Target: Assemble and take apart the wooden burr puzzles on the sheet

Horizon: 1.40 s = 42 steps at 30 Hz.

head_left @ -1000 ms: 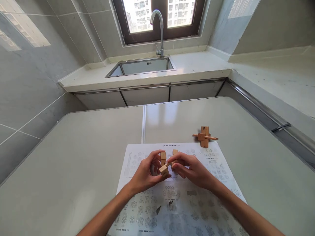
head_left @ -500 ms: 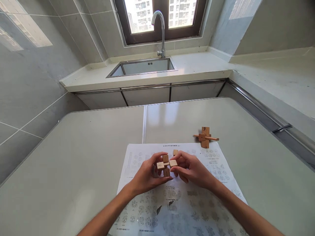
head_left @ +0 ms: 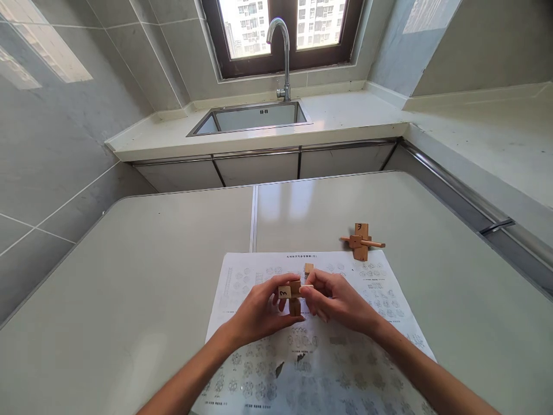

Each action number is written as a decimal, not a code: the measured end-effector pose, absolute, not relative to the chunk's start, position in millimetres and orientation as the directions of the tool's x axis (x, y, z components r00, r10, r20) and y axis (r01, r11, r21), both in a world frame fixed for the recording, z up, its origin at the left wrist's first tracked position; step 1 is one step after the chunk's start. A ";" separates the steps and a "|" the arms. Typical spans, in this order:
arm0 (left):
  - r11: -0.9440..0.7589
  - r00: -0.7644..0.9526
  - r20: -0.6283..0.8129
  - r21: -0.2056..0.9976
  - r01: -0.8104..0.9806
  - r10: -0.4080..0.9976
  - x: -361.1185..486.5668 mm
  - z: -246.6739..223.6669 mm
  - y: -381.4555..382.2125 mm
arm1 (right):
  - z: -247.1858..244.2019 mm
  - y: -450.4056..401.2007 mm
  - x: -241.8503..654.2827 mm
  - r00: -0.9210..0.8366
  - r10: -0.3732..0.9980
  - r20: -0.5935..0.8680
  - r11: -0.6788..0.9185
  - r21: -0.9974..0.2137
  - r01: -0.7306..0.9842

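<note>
A small wooden interlocking puzzle (head_left: 295,307), made of several short blocks, is held just above the printed sheet. My left hand (head_left: 259,308) grips it from the left, fingers along its upper side and thumb under its lower block. One light block face in that grip bears a dark mark like a 3. From the right, my right hand (head_left: 339,297) pinches a pale block of the puzzle between thumb and fingers. Fingers partly cover how the pieces join. Just behind my right fingertips lies a loose wooden block (head_left: 309,268) on the paper.
The large paper sheet (head_left: 242,346) with rows of puzzle drawings lies under my hands, with dark smudges or tears. At its far right corner sits another wooden puzzle (head_left: 360,242) with a protruding stick. Beyond the pale table (head_left: 173,242) are a counter, sink (head_left: 259,120) and tap (head_left: 286,57).
The puzzle has been tilted between my hands, so the face with the mark now shows and its upper blocks look turned. Both hands have shifted slightly; the other wooden pieces stay put.
</note>
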<state>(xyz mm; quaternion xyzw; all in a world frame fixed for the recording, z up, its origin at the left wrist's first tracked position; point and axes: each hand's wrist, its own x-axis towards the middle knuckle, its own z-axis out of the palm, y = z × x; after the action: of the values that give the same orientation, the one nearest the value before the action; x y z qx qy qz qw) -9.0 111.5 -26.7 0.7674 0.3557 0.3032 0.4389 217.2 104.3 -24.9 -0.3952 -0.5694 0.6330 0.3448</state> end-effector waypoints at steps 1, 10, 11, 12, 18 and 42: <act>-0.366 0.566 0.156 0.888 0.278 0.809 -9.4 -27.6 111.4 | -24.8 104.0 217.3 -0.456 0.884 -0.105 -0.105 -0.994 0.025; -0.265 0.592 0.033 0.913 0.310 0.805 -13.7 -25.9 111.9 | -33.1 103.2 214.1 -0.394 0.917 0.064 0.235 -0.885 0.402; -0.253 0.595 0.016 0.914 0.317 0.804 -13.9 -25.4 111.9 | -33.8 103.2 213.7 -0.391 0.918 0.069 0.242 -0.877 0.415; -0.240 0.595 0.002 0.916 0.322 0.804 -14.1 -25.0 111.8 | -34.0 103.0 213.3 -0.389 0.919 0.067 0.240 -0.878 0.415; -0.227 0.589 -0.002 0.922 0.314 0.808 -12.5 -21.8 111.6 | -28.4 100.8 211.3 -0.397 0.918 -0.026 0.109 -0.943 0.315; -0.003 0.573 -0.107 0.982 0.188 0.813 -9.5 -16.1 112.9 | -24.8 103.9 214.0 -0.434 0.901 -0.018 0.101 -0.963 0.248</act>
<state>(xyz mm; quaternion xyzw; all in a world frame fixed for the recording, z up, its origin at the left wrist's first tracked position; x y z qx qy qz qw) -9.5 112.9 -16.1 0.6578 0.3804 0.2623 0.5948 214.0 103.9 -24.8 -0.4278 -0.6713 0.5163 0.3158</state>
